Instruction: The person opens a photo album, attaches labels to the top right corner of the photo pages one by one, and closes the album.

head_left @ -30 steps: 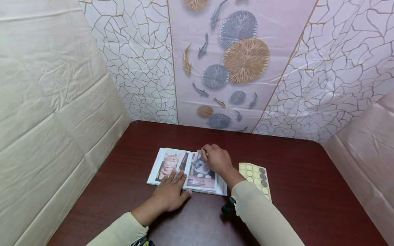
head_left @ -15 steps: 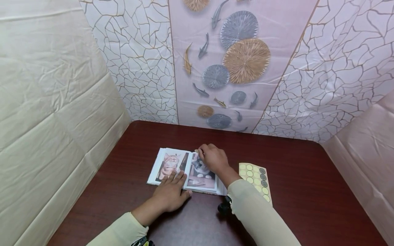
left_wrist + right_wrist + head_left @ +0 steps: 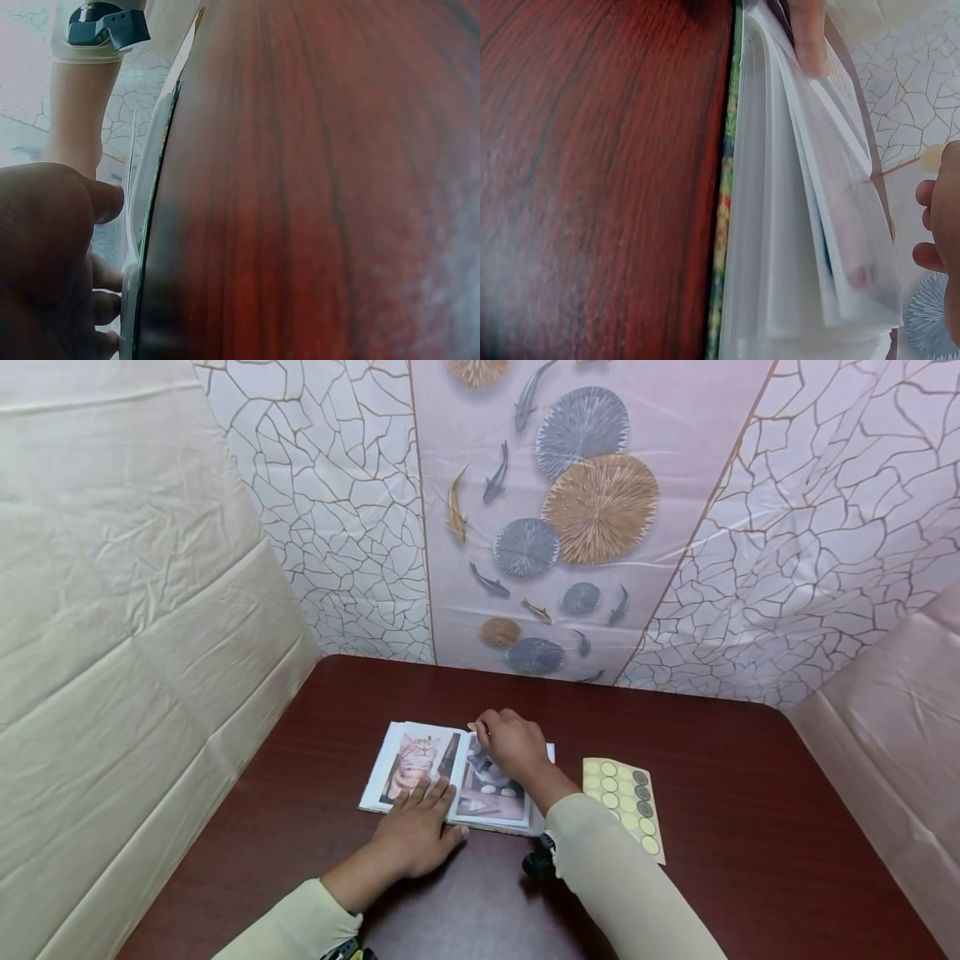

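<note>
An open photo album [image 3: 380,768] lies on the table, with an orange cat photo [image 3: 415,758] on its left page and a grey-and-white cat photo [image 3: 491,802] on the right one. My left hand [image 3: 416,831] rests with spread, straight fingers on the lower inner part of the left page, its thumb by the near edge. Over the upper part of the right page, my right hand [image 3: 513,745] pinches a small round pale-yellow sticker [image 3: 931,158] between thumb and finger. That hand covers part of the grey cat photo. Clear page sleeves [image 3: 855,247] fan up at the album's edge.
To the right of the album lies a sheet of round stickers [image 3: 619,793], several yellow and several dark grey. The dark red-brown wooden table [image 3: 750,827] reaches back to patterned cloth walls [image 3: 360,527]. Each wrist wears a small camera [image 3: 538,860].
My right hand has slid left along the top of the right page toward the album's middle, carrying the sticker. More of the sticker sheet shows. My left hand has stayed in place.
</note>
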Action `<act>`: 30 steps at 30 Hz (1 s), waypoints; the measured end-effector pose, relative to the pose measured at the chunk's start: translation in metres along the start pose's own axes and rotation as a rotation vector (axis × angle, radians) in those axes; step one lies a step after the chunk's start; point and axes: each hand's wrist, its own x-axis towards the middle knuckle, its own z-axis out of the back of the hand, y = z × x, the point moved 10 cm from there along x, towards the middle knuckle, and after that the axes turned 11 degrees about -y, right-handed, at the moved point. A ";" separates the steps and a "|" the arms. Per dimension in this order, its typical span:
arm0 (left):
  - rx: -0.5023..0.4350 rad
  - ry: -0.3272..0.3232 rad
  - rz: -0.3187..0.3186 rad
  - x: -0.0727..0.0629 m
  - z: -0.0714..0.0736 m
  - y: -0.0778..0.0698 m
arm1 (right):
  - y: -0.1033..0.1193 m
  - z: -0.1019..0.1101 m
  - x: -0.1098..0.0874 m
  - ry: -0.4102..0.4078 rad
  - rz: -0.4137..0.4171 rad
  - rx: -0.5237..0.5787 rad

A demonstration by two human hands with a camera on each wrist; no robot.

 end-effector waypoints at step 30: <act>0.013 0.009 -0.003 0.000 -0.003 0.003 | 0.001 -0.023 0.005 0.079 -0.040 -0.017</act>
